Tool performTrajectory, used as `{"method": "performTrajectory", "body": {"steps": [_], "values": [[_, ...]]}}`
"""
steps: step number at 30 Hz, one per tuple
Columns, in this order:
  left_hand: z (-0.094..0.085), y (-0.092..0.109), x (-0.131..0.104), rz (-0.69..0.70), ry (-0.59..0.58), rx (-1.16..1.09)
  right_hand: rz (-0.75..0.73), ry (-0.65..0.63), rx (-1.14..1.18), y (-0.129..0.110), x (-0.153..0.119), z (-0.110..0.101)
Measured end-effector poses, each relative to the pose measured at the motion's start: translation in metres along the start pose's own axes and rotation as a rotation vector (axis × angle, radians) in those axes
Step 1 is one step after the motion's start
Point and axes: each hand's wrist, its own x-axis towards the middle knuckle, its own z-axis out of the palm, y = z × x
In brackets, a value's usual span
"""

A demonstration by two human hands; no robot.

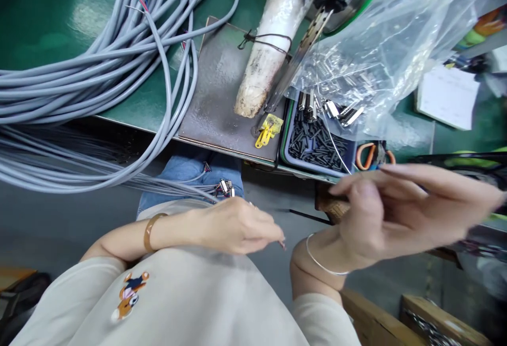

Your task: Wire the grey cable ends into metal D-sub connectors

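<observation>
Grey floor shows beneath a green-topped bench, and I sit close to its edge. Nearest me, my left hand is above my lap, its fingers bent inward. A small dark tip pokes out past the fingertips; I cannot tell what it is or whether I grip it. Just beyond that hand, small metal connectors lie over my jeans, where thin grey cables end.

Out to the right, my right hand is raised and blurred, half open, thumb apart from the bent fingers. A thin pale strand runs down from the tray to those fingers — I cannot tell whether they pinch it. Just beyond them are orange-handled pliers, on the bench beside the tray, which holds short black tubes with more connectors on top. Left of the tray, a yellow piece lies on a brown board.

Farther off, a thick coil of grey cable spreads to the left, a wire-tied white bundle lies over the board — and a clear bag slumps behind the tray.
</observation>
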Motion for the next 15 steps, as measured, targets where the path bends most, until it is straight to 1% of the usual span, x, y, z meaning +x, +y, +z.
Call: {"method": "performTrajectory", "body": {"steps": [1, 2, 3, 4, 5, 6, 7, 9, 10, 12, 15], "values": [[0.004, 0.000, -0.001, -0.008, -0.064, -0.031, -0.027, -0.087, -0.086, -0.004, 0.005, -0.005], [0.007, -0.001, -0.002, -0.049, -0.089, -0.086, -0.021, -0.237, -0.169, -0.007, 0.010, -0.010], [0.007, -0.002, -0.003, -0.121, -0.062, -0.144, -0.022, -0.365, -0.251, -0.007, 0.017, -0.014], [0.005, -0.003, -0.003, -0.222, 0.006, -0.203, -0.017, -0.472, -0.345, -0.005, 0.023, -0.016], [0.002, -0.005, -0.003, -0.329, 0.107, -0.267, -0.035, -0.512, -0.449, -0.001, 0.029, -0.018], [-0.004, -0.006, -0.003, -0.438, 0.233, -0.331, -0.063, -0.496, -0.549, 0.005, 0.035, -0.018], [-0.010, -0.008, -0.003, -0.532, 0.365, -0.407, -0.086, -0.435, -0.651, 0.012, 0.040, -0.016], [-0.023, -0.012, -0.003, -0.652, 0.591, -0.548, -0.100, -0.264, -0.830, 0.027, 0.050, -0.008], [-0.029, -0.014, -0.003, -0.678, 0.677, -0.591, -0.083, -0.209, -0.894, 0.034, 0.054, -0.002], [-0.039, -0.017, -0.004, -0.695, 0.794, -0.633, -0.060, -0.146, -0.941, 0.045, 0.061, 0.013], [-0.046, -0.019, -0.006, -0.689, 0.879, -0.671, -0.089, -0.174, -0.895, 0.055, 0.071, 0.036]]}}
